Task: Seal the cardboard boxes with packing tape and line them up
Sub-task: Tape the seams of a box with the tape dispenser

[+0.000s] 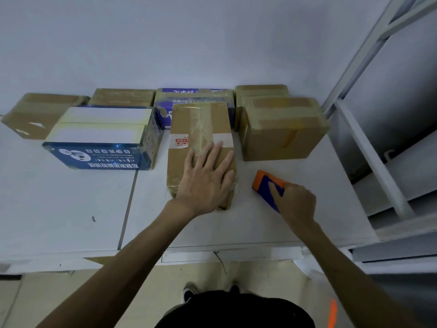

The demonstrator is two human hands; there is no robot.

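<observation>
The white tabletop (71,209) carries a double row of taped boxes against the wall. At the front of it are a blue printed box (99,136) on the left and a brown box (281,131) on the right. The cardboard box (201,129) being worked on stands in the gap between them, jutting out nearer to the person than either.

A strip of clear tape (201,124) runs lengthwise down its top and looks wrinkled, with a loose film at the near edge. The step in hand appears to be pressing that tape flat. To do it well, sweep the palm firmly along the seam toward the near edge and rub the tail down over the corner. Then slide the box back until its front is level with its neighbours.

The left hand (205,181) lies flat on the near half of the lid, its fingers (214,152) straight and spread, grasping nothing. The right hand (298,202) is closed round the orange-and-blue tape dispenser (267,183), which sits on the tabletop just right of the box, apart from it.
</observation>
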